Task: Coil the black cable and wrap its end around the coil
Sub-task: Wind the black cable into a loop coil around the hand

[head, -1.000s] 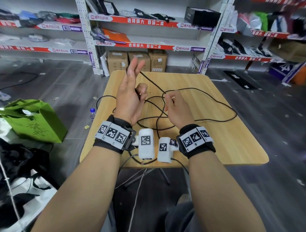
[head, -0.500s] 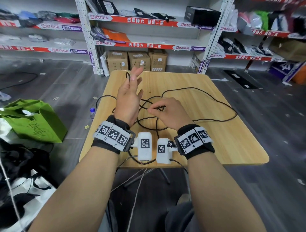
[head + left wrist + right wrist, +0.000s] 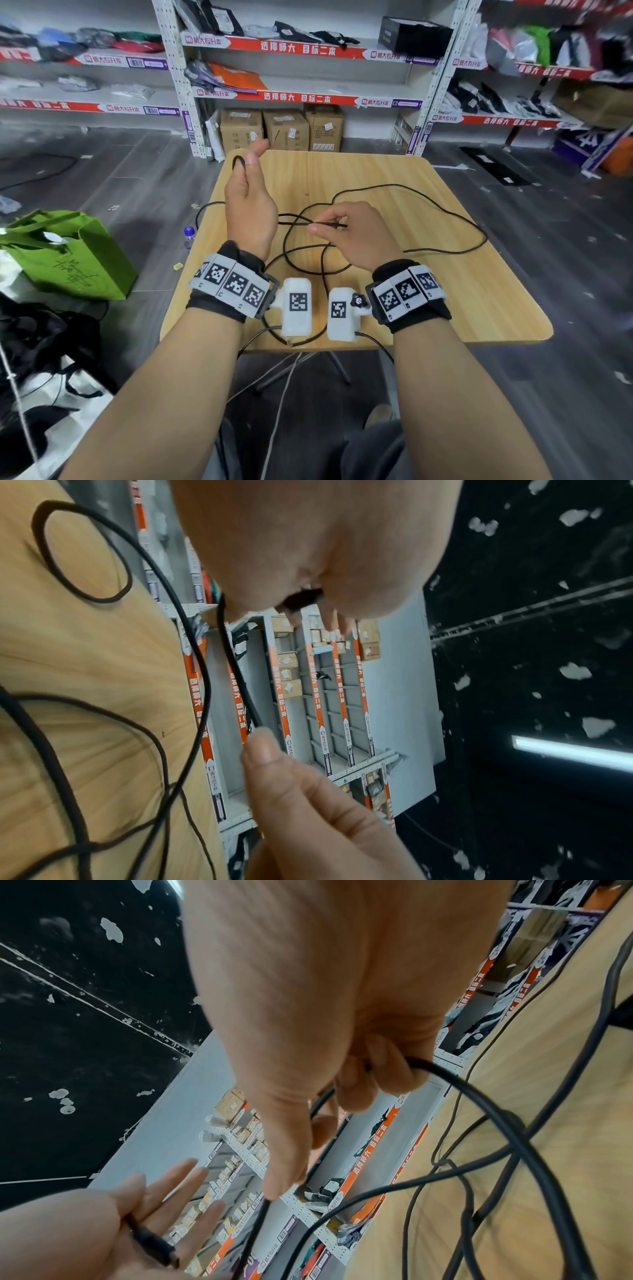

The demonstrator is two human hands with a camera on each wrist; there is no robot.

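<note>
The black cable (image 3: pixel 394 185) lies in loose, crossing loops on the wooden table (image 3: pixel 479 308). My left hand (image 3: pixel 251 202) is raised above the table's left side, fingers pointing up. Its thumb holds the cable's plug (image 3: pixel 154 1242) against the palm, and a loop of cable shows over the fingertips. My right hand (image 3: pixel 356 236) hovers low over the middle of the table. It pinches a short straight stretch of cable between thumb and forefinger. The left wrist view shows the plug (image 3: pixel 301 599) tucked at the thumb's base and the right thumb (image 3: pixel 263 745) on the cable (image 3: pixel 204 669).
A green bag (image 3: pixel 68 253) and a small bottle (image 3: pixel 189 236) stand on the floor left of the table. Cardboard boxes (image 3: pixel 284 130) and stocked shelves line the far wall. Dark bags lie at the lower left.
My right hand came down from an upright fist and now pinches the cable low over the table. My left hand's spread fingers drew together, with a cable loop now over them.
</note>
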